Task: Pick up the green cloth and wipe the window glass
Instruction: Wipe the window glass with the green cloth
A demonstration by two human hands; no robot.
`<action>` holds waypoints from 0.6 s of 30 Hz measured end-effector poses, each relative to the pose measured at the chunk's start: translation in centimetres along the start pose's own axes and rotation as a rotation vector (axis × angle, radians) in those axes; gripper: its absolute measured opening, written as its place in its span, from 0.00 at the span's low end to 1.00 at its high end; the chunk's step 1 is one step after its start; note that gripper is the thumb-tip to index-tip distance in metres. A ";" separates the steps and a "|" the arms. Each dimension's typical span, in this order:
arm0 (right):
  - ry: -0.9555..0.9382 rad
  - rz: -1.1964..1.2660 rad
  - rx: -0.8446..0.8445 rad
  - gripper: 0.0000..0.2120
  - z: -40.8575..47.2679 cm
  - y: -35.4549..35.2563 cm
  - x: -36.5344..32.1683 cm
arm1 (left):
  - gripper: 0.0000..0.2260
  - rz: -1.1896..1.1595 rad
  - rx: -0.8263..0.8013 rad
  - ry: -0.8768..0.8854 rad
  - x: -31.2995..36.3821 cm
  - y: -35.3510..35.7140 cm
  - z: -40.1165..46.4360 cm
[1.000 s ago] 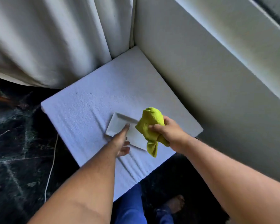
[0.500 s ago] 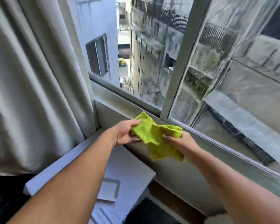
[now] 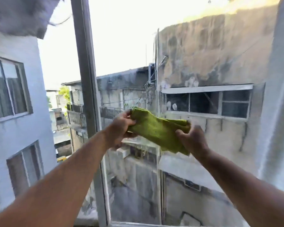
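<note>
Both hands hold the green cloth point(image 3: 159, 131) up near the window glass point(image 3: 195, 185), right of the grey window frame point(image 3: 87, 79): left hand point(image 3: 121, 128) pinching its left end, right hand point(image 3: 193, 140) gripping its right end.

Window glass point(image 3: 195, 66) is being split by a grey vertical frame bar point(image 3: 87, 89). Stained concrete building point(image 3: 211, 51) is being seen through it on the right, pale blue building point(image 3: 23, 122) on the left. Overexposed sky point(image 3: 118, 33) is being shown up top.
</note>
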State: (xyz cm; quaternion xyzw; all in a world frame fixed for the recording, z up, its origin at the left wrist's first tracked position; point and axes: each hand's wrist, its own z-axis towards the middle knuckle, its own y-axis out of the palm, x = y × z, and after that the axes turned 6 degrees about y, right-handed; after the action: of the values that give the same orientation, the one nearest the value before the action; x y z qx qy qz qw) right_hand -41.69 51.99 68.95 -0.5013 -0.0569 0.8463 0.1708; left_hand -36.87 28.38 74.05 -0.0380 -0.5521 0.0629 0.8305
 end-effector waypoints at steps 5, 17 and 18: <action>-0.774 -0.764 0.523 0.31 8.5 -3.2 -2.4 | 0.11 0.196 -0.079 0.276 8.0 5.3 9.2; -1.045 -1.094 0.053 0.35 11.7 0.5 -1.6 | 0.13 0.844 0.579 0.992 9.7 2.3 14.9; -1.024 -1.063 0.087 0.35 11.7 0.8 -1.3 | 0.17 1.062 0.655 1.044 9.6 1.8 15.8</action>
State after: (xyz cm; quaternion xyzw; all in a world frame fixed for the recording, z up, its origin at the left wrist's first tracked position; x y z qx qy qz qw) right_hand -51.45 51.61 75.58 0.0586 -0.3308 0.7790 0.5295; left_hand -47.84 31.43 88.68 -0.0745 0.0443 0.5811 0.8092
